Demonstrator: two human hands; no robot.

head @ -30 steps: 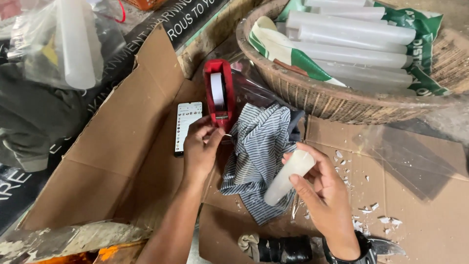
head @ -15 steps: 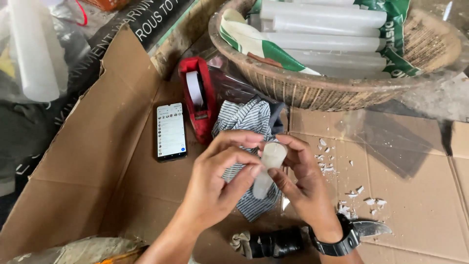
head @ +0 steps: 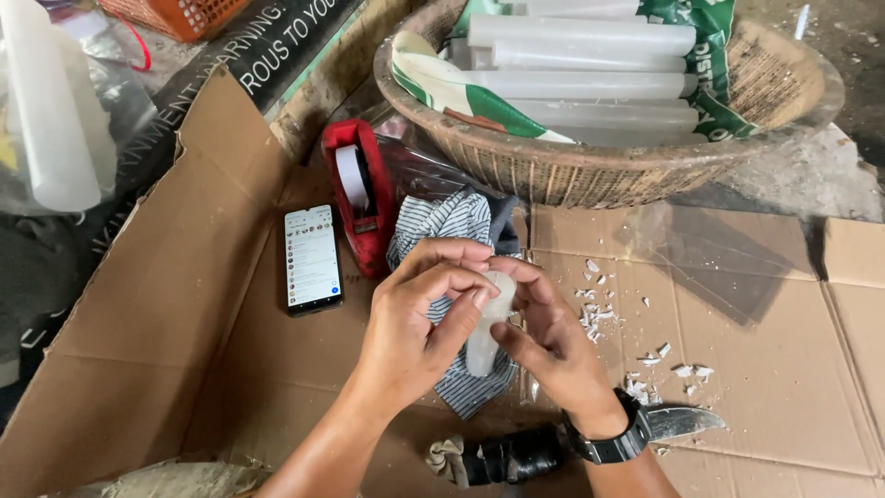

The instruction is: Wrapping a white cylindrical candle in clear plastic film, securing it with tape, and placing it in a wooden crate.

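Both of my hands hold a short white candle-like stick point(head: 483, 339) wrapped in clear film, above a striped cloth point(head: 450, 229). My left hand point(head: 417, 327) presses its fingers over the stick's top end. My right hand point(head: 542, 343), with a black watch on the wrist, grips the stick from the right and below. A red tape dispenser point(head: 358, 194) with a white roll stands just behind my hands. A phone point(head: 311, 259) with a lit screen lies to its left on the flattened cardboard point(head: 184, 323).
A woven basket point(head: 590, 171) at the back holds several long white sticks on a green and white sack. A knife point(head: 678, 421) with a black-taped handle lies near my right wrist. White chips are scattered at the right. A clear film sheet point(head: 728, 263) lies beyond.
My left hand left the tape dispenser and joined my right hand on the white stick. The stick went from tilted out at the right to held between both hands.
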